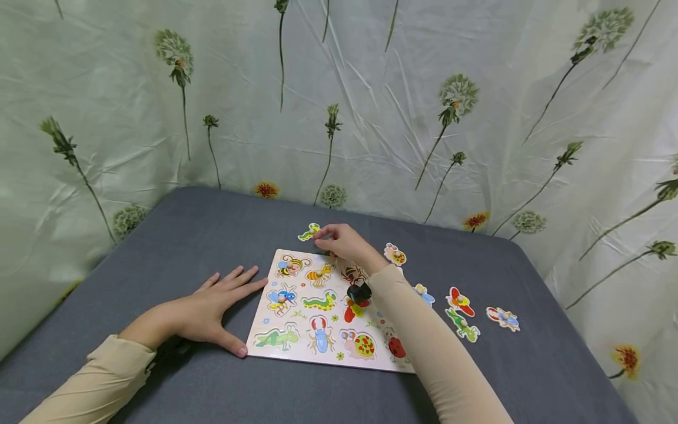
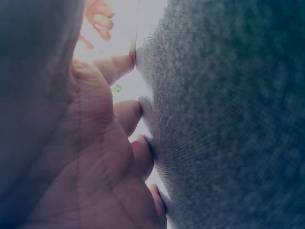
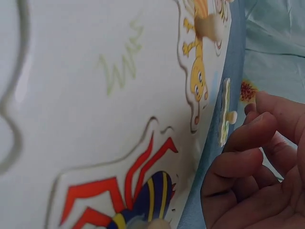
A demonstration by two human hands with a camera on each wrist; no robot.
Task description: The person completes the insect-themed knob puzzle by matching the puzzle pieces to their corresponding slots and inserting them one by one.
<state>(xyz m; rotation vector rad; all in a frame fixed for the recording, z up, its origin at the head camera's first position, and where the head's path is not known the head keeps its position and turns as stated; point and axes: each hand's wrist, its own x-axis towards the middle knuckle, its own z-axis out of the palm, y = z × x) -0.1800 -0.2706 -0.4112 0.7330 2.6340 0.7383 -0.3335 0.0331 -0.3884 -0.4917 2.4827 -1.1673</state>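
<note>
My left hand lies on the cloth with fingers spread; its thumb and index fingertips touch the left edge of a wooden insect puzzle board. Just past the board's far edge, my right hand hovers beside a loose green caterpillar piece. In the right wrist view the fingers bend loosely, and a gap separates them from that knobbed caterpillar piece. On the board are a bee piece, a yellow insect piece with a knob, and a blue-winged mosquito piece. The right forearm hides part of the board.
Right of the board lie a snail piece, a blue-winged piece, a red butterfly piece, a grasshopper piece and a stag beetle piece. Grey cloth covers the table; a floral curtain hangs behind.
</note>
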